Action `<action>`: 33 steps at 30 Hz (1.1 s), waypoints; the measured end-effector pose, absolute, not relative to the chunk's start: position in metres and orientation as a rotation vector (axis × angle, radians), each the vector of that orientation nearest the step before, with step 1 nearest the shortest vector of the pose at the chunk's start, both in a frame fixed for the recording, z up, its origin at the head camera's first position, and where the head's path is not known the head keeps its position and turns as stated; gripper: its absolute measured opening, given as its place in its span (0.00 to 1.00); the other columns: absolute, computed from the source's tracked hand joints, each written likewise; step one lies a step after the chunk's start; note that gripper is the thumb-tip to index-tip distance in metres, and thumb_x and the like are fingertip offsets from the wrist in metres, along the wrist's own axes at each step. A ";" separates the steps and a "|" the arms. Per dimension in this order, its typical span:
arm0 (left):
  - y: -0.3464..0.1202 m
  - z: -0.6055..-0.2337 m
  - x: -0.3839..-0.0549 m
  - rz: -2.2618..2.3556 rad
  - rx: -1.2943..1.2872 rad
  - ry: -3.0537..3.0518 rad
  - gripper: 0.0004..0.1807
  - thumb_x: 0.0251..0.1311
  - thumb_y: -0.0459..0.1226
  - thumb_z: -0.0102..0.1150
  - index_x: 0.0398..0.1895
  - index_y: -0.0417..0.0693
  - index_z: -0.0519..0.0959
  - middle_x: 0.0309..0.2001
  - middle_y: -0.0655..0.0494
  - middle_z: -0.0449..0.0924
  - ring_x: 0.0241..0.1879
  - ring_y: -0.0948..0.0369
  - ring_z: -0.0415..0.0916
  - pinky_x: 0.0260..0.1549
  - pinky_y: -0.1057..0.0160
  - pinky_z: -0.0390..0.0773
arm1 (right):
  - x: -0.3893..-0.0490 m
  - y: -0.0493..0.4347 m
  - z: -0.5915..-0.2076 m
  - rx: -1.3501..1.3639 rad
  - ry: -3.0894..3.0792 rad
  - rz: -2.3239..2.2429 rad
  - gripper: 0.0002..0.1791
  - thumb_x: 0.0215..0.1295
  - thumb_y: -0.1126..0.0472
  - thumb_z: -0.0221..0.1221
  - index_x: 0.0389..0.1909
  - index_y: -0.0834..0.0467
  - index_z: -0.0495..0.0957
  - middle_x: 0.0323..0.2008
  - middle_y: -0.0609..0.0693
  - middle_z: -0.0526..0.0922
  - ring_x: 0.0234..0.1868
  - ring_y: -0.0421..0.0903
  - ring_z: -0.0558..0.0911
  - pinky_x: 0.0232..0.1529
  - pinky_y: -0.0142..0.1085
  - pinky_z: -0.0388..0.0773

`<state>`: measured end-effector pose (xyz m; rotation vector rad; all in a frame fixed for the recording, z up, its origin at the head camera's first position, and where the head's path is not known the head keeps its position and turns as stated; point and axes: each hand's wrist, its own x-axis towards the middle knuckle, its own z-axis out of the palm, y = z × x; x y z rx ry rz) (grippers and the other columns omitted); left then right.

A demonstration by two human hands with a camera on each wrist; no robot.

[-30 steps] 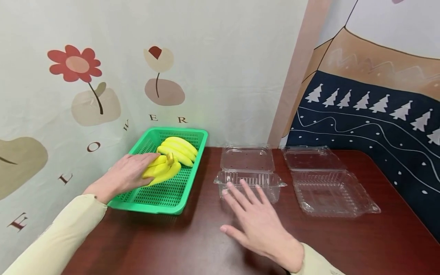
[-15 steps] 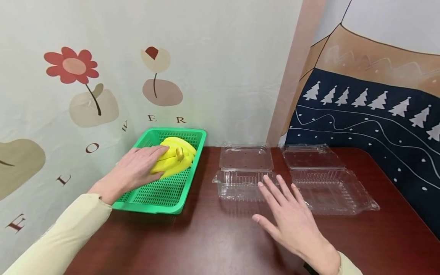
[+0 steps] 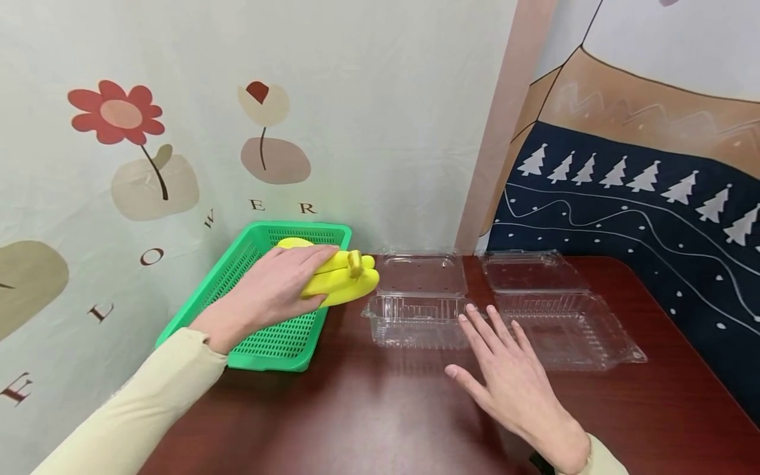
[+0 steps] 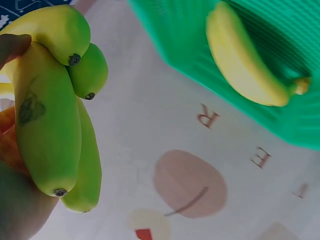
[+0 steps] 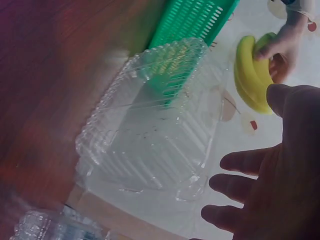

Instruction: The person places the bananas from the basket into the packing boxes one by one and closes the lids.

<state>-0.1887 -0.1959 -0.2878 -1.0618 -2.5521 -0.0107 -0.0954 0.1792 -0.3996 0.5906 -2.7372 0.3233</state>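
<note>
My left hand (image 3: 276, 284) grips a bunch of yellow bananas (image 3: 343, 282) above the right rim of the green basket (image 3: 267, 361). In the left wrist view the held bananas (image 4: 50, 120) show greenish, dark-tipped ends, one with a dark mark. Another bunch of bananas (image 4: 245, 60) lies in the basket, mostly behind my hand in the head view. Nearest to my right hand (image 3: 513, 373) is a clear plastic clamshell box (image 3: 418, 323), its lid tipped back. The fingers are spread and hold nothing. In the right wrist view this box (image 5: 145, 125) stands between the hand and the basket.
A second clear clamshell box (image 3: 570, 336), lid also back, stands to the right on the dark red-brown table (image 3: 368, 415). Behind the table hangs a printed curtain (image 3: 380, 119) with flowers and letters, and a dark blue tree pattern (image 3: 623, 204) covers the right side.
My left hand has lifted the bananas and carried them right, from inside the basket to over its right edge. My right hand has moved right, away from the front of the nearer clamshell box.
</note>
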 end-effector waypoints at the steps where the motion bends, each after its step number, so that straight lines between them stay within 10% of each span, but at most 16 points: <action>1: -0.191 -0.287 -0.189 -0.025 -1.067 -2.557 0.40 0.53 0.41 0.77 0.69 0.41 0.71 0.58 0.48 0.82 0.55 0.51 0.79 0.48 0.45 0.81 | -0.095 0.180 -0.400 0.588 -2.743 0.323 0.45 0.70 0.30 0.55 0.78 0.55 0.65 0.79 0.52 0.61 0.79 0.59 0.58 0.73 0.64 0.55; 33: -0.078 -0.324 -0.212 -0.156 -1.320 -2.816 0.38 0.59 0.44 0.71 0.72 0.44 0.71 0.62 0.53 0.80 0.53 0.56 0.80 0.46 0.54 0.80 | -0.079 0.184 -0.424 0.649 -2.790 0.320 0.41 0.68 0.32 0.60 0.71 0.57 0.75 0.73 0.53 0.72 0.76 0.56 0.67 0.68 0.60 0.69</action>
